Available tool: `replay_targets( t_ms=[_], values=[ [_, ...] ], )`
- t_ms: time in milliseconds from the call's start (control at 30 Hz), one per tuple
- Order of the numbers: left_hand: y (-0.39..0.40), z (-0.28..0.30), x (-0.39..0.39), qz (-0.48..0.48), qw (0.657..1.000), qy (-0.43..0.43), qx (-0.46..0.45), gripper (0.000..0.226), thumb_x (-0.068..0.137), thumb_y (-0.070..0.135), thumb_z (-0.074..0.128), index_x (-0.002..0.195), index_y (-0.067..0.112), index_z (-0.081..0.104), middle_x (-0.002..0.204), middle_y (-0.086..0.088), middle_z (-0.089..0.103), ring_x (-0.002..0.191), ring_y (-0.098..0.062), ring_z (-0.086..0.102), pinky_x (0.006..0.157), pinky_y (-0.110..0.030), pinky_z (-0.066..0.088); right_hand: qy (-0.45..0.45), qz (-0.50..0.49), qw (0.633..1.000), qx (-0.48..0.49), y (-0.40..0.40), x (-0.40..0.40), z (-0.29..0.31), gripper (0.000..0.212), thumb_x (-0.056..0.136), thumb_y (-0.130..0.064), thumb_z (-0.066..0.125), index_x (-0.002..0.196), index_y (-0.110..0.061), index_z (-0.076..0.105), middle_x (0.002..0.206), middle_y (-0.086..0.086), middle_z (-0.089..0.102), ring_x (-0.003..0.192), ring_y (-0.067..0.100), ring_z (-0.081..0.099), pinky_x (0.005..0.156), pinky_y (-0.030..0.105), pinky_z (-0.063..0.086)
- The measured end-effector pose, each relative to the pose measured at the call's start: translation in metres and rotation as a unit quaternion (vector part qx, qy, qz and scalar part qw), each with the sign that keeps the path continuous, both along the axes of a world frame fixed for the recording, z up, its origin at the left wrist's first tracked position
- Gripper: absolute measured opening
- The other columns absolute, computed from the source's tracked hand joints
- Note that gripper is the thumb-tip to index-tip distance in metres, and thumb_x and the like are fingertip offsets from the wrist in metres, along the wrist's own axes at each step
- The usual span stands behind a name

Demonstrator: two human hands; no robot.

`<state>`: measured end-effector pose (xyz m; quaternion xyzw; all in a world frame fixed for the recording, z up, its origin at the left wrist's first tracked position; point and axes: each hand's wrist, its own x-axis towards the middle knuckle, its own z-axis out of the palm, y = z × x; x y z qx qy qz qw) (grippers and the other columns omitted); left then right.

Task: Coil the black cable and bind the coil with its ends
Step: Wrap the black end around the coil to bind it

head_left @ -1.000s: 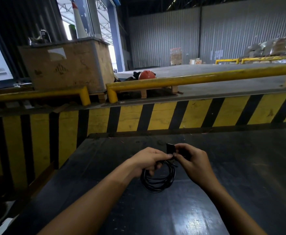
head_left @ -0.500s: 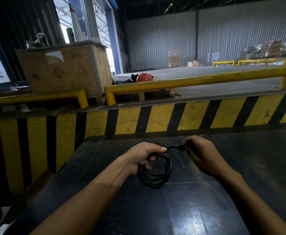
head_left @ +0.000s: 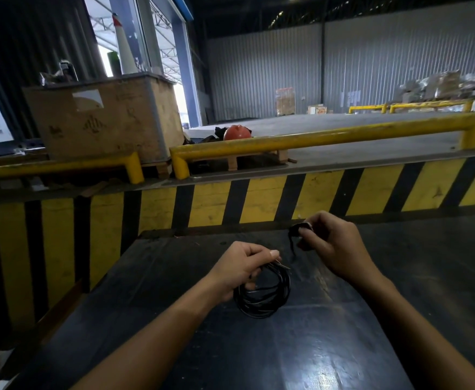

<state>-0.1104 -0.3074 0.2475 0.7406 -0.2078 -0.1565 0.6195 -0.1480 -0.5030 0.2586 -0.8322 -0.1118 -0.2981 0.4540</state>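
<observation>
The black cable (head_left: 267,298) is wound into a small round coil of several loops, hanging just above the dark table (head_left: 301,350). My left hand (head_left: 240,267) grips the coil at its upper left, fingers closed around the loops. My right hand (head_left: 329,246) is up and to the right of the coil, pinching the cable's black end piece (head_left: 297,230) between thumb and fingers. A short stretch of cable runs down from that end toward the coil.
A yellow-and-black striped barrier (head_left: 259,198) stands right behind the table's far edge. Above it run yellow guard rails (head_left: 315,137), with a large wooden crate (head_left: 104,119) at the left and an orange helmet (head_left: 236,132) behind the rail.
My right hand has pulled the cable end away from the coil, up and to the right. My left hand keeps hold of the coil, which has stayed in place.
</observation>
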Motion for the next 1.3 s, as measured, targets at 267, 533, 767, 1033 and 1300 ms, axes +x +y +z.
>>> replay_targets(
  t_ms=[267,533,767,1033,1300],
  values=[
    [-0.003,0.001,-0.008,-0.017,0.995,-0.016,-0.100,0.013,0.088,0.012,0.060,0.076,0.010,0.058,0.061,-0.003,0.056,0.033,-0.003,0.035,0.030,-0.015,0.026,-0.060,-0.110,0.975,-0.183,0.009,0.006,0.004,0.012,0.082,-0.016,0.069,0.090,-0.011,0.062,0.085,0.005,0.069,0.070,0.011,0.058,0.060,0.020,0.045],
    [-0.010,0.004,-0.012,-0.001,0.991,-0.016,-0.136,0.015,0.090,0.013,0.057,0.076,0.012,0.053,0.059,-0.001,0.053,0.029,-0.002,0.035,0.028,-0.015,0.025,-0.027,-0.003,0.993,-0.118,0.020,-0.001,-0.005,0.010,0.079,-0.022,0.072,0.086,-0.018,0.065,0.076,-0.009,0.067,0.068,0.002,0.063,0.060,0.016,0.051],
    [-0.016,-0.003,-0.011,0.015,0.992,0.017,-0.122,0.019,0.095,0.021,0.050,0.080,0.014,0.056,0.054,0.002,0.054,0.030,-0.003,0.036,0.028,-0.014,0.022,0.024,0.048,0.997,-0.059,0.009,0.001,-0.004,0.013,0.081,-0.024,0.070,0.091,-0.016,0.070,0.078,-0.002,0.072,0.072,0.007,0.068,0.065,0.033,0.059],
    [-0.027,-0.009,-0.008,0.059,0.990,0.023,-0.124,0.014,0.096,0.019,0.049,0.097,0.008,0.057,0.059,0.001,0.056,0.029,-0.003,0.032,0.030,-0.015,0.022,0.009,0.045,0.995,-0.085,0.011,-0.004,-0.008,0.012,0.087,-0.026,0.063,0.093,-0.018,0.070,0.079,-0.006,0.072,0.073,0.002,0.067,0.062,0.020,0.053],
    [-0.028,-0.013,-0.004,0.106,0.989,0.039,-0.095,0.021,0.097,0.021,0.046,0.090,0.015,0.065,0.075,-0.005,0.062,0.035,-0.006,0.043,0.032,-0.018,0.026,0.089,0.084,0.972,-0.200,0.008,-0.011,-0.013,0.048,0.077,-0.046,0.067,0.120,-0.029,0.055,0.114,-0.011,0.063,0.102,-0.002,0.056,0.082,0.013,0.047]
  ],
)
